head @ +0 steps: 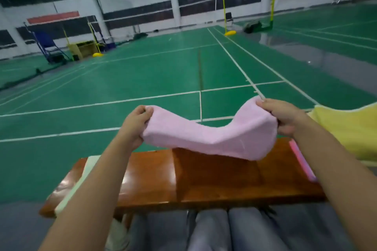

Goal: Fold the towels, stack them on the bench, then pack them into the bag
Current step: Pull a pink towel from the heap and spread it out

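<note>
Pale cream towel (81, 177) flat on wooden bench (214, 185), far left, prob. start of stack. Left hand (135, 123) pinching one end of pink towel (210, 136); right hand (283, 117) pinching other end. Held taut-ish above bench w/ mid sagging, likely to square edges for next fold. Yellow towel (350, 132) heaped at right end, not yet folded.

Counted items: two hands (left (135, 123), right (282, 117)), one wooden surface (214, 179), four towels, namely a held pink towel (212, 136), a yellow towel (346, 132), a pale towel (81, 177) and a second pink towel (304, 161).
</note>
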Tool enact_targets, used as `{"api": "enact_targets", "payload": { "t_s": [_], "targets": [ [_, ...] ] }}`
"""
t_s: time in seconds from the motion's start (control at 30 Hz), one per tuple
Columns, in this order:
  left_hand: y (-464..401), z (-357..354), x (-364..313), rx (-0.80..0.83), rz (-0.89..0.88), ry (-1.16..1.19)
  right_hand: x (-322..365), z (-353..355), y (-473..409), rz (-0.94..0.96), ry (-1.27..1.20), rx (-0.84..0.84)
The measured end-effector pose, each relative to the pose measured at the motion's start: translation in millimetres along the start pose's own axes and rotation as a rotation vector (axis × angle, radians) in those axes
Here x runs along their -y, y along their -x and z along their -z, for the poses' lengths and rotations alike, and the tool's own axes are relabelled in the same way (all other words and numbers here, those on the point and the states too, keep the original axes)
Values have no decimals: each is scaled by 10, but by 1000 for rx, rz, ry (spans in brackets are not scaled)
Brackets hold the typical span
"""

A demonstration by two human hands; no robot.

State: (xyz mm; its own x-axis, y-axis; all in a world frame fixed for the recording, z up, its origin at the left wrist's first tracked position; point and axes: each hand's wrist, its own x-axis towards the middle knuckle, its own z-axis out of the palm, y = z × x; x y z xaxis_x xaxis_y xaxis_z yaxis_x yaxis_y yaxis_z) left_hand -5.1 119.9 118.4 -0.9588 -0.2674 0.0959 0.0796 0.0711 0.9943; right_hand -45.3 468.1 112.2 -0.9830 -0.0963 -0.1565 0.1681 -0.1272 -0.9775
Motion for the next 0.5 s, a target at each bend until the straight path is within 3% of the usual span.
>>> {"api": "enact_targets", "payload": {
  "t_s": [0.1,0.2,0.5],
  "targets": [
    [360,24,599,31,159,0,-668,132,197,-177,93,-71],
    [651,79,856,-2,202,84,-918,206,461,-227,104,-78],
    [1307,176,590,-21,63,130,-764,173,1143,-131,85,-20]
  ]
}}
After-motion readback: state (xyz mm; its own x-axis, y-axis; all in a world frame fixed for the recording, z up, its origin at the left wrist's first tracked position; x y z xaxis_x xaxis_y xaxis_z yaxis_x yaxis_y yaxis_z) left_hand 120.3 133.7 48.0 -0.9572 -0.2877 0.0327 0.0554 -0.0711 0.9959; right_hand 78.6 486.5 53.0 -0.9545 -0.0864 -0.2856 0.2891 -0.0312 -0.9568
